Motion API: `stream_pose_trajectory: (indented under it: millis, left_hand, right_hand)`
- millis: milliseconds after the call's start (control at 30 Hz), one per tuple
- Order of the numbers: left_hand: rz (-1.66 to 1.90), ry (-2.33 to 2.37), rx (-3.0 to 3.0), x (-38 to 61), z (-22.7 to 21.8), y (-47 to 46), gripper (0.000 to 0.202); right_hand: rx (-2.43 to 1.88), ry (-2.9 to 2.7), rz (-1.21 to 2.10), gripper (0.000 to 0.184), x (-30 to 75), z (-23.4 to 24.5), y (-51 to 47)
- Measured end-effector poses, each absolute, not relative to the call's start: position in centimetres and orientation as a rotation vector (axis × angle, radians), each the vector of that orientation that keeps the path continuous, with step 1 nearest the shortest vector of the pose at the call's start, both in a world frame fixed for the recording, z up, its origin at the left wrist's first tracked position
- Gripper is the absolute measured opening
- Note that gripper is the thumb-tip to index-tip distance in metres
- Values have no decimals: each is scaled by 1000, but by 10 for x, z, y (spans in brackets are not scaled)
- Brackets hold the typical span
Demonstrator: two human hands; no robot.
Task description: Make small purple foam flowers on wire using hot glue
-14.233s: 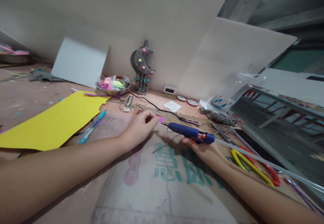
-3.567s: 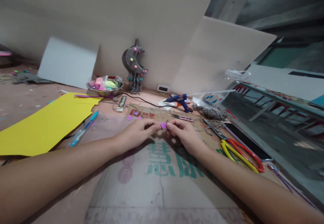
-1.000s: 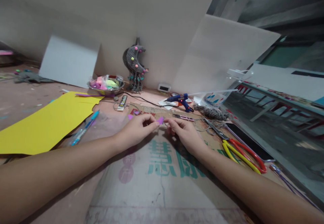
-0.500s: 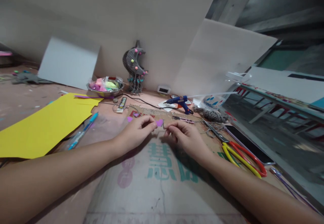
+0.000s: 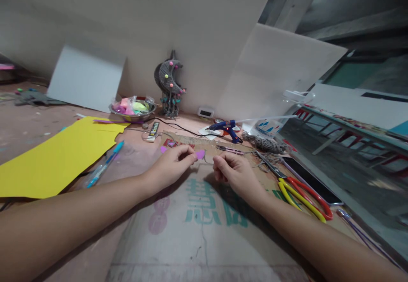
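Observation:
My left hand [image 5: 174, 167] pinches a small purple foam piece [image 5: 200, 154] between thumb and fingers, just above a cardboard sheet with green print [image 5: 204, 214]. My right hand [image 5: 234, 172] sits a little to the right of the piece, fingers curled in a pinch on a thin wire or thread [image 5: 208, 159] that runs toward the purple piece. Beyond my hands a blue glue gun [image 5: 225, 127] stands on its rest, its red light on.
Yellow paper sheet [image 5: 57, 154] and blue pen [image 5: 103, 165] lie at left. A bowl of coloured bits [image 5: 132, 108], a moon ornament [image 5: 168, 82], twine [image 5: 267, 145], red-and-yellow scissors [image 5: 302, 195], small pink scissors [image 5: 229, 149] and a phone [image 5: 310, 180] ring the work area.
The glue gun was set down at the back. Both hands then worked on the purple piece. In the last half second my right hand drew slightly right, away from it.

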State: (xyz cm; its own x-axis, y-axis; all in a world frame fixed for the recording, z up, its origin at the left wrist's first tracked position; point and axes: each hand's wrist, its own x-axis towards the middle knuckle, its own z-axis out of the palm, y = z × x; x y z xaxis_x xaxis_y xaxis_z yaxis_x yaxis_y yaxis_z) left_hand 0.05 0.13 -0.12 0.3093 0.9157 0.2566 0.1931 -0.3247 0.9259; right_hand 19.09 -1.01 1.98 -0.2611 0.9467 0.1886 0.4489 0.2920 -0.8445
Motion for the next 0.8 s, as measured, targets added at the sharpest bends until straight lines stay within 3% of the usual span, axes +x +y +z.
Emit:
stream_pose_trajectory:
  millis: [233, 533, 800]
  left_hand:
    - [1046, 1058, 1816, 1, 2, 1, 23]
    - [1009, 1085, 1818, 1, 7, -3, 25]
    - [1037, 1069, 1845, -1, 2, 2, 22]
  right_hand:
    - [-1314, -1753, 1089, 14, 184, 19, -7]
    - [-1281, -1710, 1075, 30, 186, 17, -8]
    - [-1286, -1630, 1145, 16, 185, 16, -8]
